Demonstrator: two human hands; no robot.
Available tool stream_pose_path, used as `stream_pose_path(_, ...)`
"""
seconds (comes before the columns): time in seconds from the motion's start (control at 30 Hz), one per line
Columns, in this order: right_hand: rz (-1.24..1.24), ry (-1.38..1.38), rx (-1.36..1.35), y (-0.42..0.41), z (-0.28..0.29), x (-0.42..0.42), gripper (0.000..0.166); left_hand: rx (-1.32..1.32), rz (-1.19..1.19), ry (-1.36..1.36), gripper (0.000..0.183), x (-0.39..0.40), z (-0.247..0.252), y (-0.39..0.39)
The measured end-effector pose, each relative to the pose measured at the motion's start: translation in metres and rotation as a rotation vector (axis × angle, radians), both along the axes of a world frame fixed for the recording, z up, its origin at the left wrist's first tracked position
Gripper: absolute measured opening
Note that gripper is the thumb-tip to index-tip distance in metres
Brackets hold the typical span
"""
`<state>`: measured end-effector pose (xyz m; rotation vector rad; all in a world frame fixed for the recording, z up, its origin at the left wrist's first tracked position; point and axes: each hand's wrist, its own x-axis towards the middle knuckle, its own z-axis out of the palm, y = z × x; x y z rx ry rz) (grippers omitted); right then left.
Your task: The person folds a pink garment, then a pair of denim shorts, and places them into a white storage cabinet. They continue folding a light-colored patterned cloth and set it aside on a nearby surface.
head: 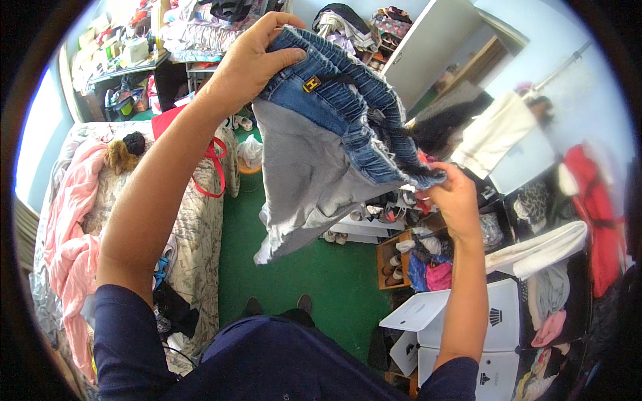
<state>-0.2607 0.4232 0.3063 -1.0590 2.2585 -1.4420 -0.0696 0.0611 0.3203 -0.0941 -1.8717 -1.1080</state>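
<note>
A garment with a gathered blue denim waistband (pixel 321 108) and a grey cloth part (pixel 306 170) hanging below is held up in the air between my hands. My left hand (pixel 266 60) pinches the waistband's upper left end, thumb on the front. At the lower right end, the fingers of my right hand (pixel 449 193) grip the frayed edge of the band. A small yellow and black tag sits on the denim near my left thumb. The waistband is stretched slantwise, and its opening faces up and to the right.
A bed (pixel 200 250) at the left bears a pink cloth (pixel 75 200) and a red bag with straps. Below the garment lies green floor (pixel 271 285). White storage cubes (pixel 496 311) with clothes stand at the right, beside a wooden drawer (pixel 388 263) of shoes. An open door (pixel 431 45) is behind.
</note>
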Motion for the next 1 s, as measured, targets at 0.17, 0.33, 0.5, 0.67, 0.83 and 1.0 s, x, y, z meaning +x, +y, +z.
stream_pose_path(0.17,-0.091,0.186,-0.123,-0.006,-0.01,-0.019,0.025,0.043,-0.138,-0.027,0.039,0.002,0.0,-0.019)
stream_pose_path(0.33,0.316,-0.322,-0.674,-0.018,-0.008,-0.012,0.033,0.216,-0.304,0.001,0.043,0.018,-0.001,-0.027)
stream_pose_path(0.5,0.59,-0.545,-0.775,-0.024,-0.011,-0.009,0.036,0.269,-0.398,0.086,0.04,0.022,-0.001,-0.028)
stream_pose_path(0.67,0.611,-0.551,-0.804,-0.036,-0.004,0.011,0.038,0.348,-0.409,0.094,0.035,0.026,-0.003,-0.03)
stream_pose_path(0.83,0.57,-0.602,-0.921,-0.039,-0.005,0.028,0.034,0.414,-0.672,0.198,0.027,0.019,0.001,-0.016)
stream_pose_path(1.0,0.096,-0.479,-0.898,-0.062,0.017,0.041,0.035,0.515,-0.885,0.347,0.025,-0.003,0.023,0.004)
